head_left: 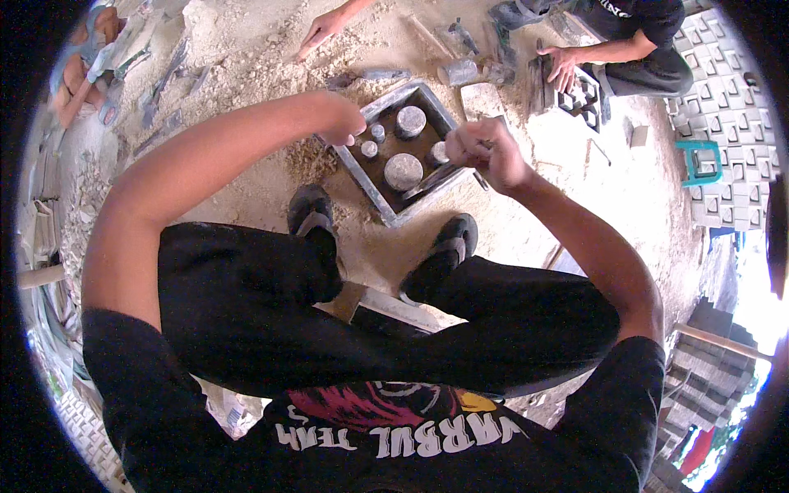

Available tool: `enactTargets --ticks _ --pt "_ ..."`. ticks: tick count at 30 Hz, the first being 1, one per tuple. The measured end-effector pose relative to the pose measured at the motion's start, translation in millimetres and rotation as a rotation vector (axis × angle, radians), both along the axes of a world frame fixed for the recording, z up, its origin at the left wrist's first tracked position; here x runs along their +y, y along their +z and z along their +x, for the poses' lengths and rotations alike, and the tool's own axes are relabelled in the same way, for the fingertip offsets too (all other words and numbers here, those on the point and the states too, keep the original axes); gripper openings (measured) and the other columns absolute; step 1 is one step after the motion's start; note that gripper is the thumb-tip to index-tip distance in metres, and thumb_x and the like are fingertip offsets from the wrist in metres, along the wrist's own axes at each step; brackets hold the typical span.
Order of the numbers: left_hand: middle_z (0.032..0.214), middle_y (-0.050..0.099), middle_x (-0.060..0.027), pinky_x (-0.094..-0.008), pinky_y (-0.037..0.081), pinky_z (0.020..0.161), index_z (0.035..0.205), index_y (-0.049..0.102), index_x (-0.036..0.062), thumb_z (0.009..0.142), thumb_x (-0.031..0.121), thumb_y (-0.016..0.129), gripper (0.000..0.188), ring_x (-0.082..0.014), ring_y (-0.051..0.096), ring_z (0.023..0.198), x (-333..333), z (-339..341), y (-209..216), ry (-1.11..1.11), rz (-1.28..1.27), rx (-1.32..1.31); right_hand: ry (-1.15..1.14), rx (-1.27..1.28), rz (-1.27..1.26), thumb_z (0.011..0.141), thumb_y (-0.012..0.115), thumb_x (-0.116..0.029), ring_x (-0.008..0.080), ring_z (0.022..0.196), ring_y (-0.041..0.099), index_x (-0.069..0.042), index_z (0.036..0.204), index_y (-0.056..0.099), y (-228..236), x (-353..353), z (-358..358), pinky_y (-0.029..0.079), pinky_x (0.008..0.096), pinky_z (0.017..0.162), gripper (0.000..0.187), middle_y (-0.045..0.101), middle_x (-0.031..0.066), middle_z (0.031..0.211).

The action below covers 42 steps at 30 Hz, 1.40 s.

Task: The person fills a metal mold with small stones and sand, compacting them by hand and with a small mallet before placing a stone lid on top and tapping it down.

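In front of my feet, a square grey mould frame (pixel 368 187) lies turned cornerwise on the dusty ground. Inside it stand several round grey cylinders of different sizes, among them a large one (pixel 403 172) toward me and another (pixel 411 122) farther off, with brown material around them. My left hand (pixel 340 122) is at the frame's left corner, its fingers mostly hidden behind the hand and wrist. Over the right corner, my right hand (pixel 491 154) is closed, slightly blurred; what it holds, if anything, cannot be made out. One small cylinder (pixel 440 153) is partly covered beside it.
Loose crumbly soil (pixel 246 74) spreads beyond the frame. A mallet-like block (pixel 459 72) lies past its far corner. At upper right a co-worker's hand (pixel 561 66) rests by a mould with shaped openings (pixel 580 103). Another person's hand (pixel 322 33) reaches toward the soil. A teal stool (pixel 700 163) stands right.
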<state>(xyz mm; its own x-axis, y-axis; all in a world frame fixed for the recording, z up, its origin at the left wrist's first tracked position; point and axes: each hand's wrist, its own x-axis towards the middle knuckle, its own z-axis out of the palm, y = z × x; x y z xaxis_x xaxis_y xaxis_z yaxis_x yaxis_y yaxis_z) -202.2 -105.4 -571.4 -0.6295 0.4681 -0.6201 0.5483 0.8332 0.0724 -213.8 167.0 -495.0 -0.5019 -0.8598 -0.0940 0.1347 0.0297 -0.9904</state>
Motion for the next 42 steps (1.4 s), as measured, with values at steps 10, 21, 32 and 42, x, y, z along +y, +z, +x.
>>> enactTargets --ticks 10,21,32,42 --pt "0.096 0.064 -0.0185 -0.0491 0.048 0.078 0.1 0.06 0.0073 0.083 0.025 0.057 0.025 -0.0369 0.061 0.093 17.9 -9.5 16.0 0.032 0.141 0.036 -0.097 0.155 -0.005 0.09 0.047 -0.023 0.0085 0.052 0.038 -0.002 0.055 0.047 6.8 15.8 31.0 0.028 0.0269 0.046 0.04 0.044 0.0 0.057" --pt "0.095 0.064 -0.0187 -0.0485 0.049 0.078 0.098 0.061 0.0059 0.083 0.03 0.059 0.028 -0.0368 0.061 0.091 14.0 -4.6 17.9 -0.029 0.017 -0.013 -0.316 0.074 0.111 0.092 0.05 -0.032 0.0089 0.05 0.041 -0.004 0.057 0.053 -3.8 6.2 24.8 0.031 0.0264 0.048 0.045 0.047 -0.0004 0.053" --pt "0.091 0.064 -0.0184 -0.0483 0.048 0.078 0.096 0.061 0.0063 0.083 0.029 0.059 0.026 -0.0371 0.061 0.088 16.4 -0.6 11.8 -0.028 0.125 0.038 -0.417 0.105 0.199 0.09 0.056 -0.028 0.0051 0.049 0.037 -0.008 0.05 0.049 12.4 -10.8 55.4 0.029 0.0258 0.046 0.046 0.044 -0.0041 0.051" --pt "0.095 0.065 -0.017 -0.0501 0.048 0.077 0.1 0.061 0.0094 0.083 0.027 0.058 0.025 -0.0375 0.061 0.09 20.8 -3.0 11.6 -0.038 0.054 0.016 -0.336 0.28 0.4 0.093 0.053 -0.028 0.0051 0.048 0.031 -0.008 0.053 0.045 10.4 -26.6 75.1 0.025 0.0269 0.045 0.046 0.038 -0.0042 0.05"
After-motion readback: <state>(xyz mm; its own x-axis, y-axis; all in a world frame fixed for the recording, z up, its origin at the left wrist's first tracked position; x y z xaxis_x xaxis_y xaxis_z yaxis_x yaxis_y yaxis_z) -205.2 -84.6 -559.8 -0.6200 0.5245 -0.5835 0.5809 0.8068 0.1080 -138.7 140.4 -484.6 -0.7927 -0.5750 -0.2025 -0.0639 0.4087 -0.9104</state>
